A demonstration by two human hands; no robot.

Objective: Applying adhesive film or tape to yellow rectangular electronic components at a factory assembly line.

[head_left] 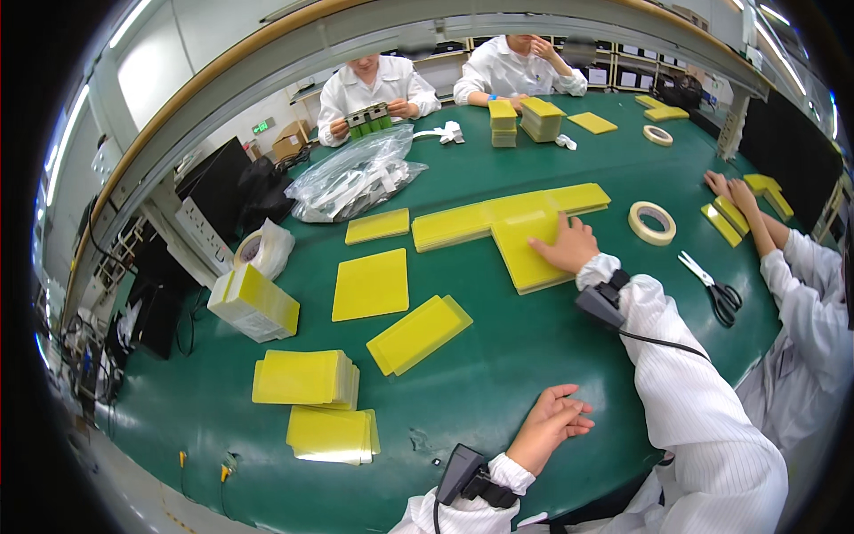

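Observation:
My right hand (574, 249) lies on a stack of square yellow sheets (520, 258), thumb and fingers apart on its top. That stack overlaps a long row of yellow sheets (463, 220) fanned out behind it. My left hand (547, 429) rests palm inward near the front of the green table, fingers loosely bent and apart, with nothing in it. Left of my hands lie a square yellow sheet (371, 285), a small fanned set of yellow strips (418, 335), and two piles of yellow rectangles, one upper (298, 377) and one lower (329, 433).
A roll of tape (652, 223) and black-handled scissors (714, 289) lie to the right. A wrapped yellow block (255, 303) stands at left; a clear bag of white parts (356, 178) lies farther back. Two people sit across; another person's hands (734, 189) are at the right.

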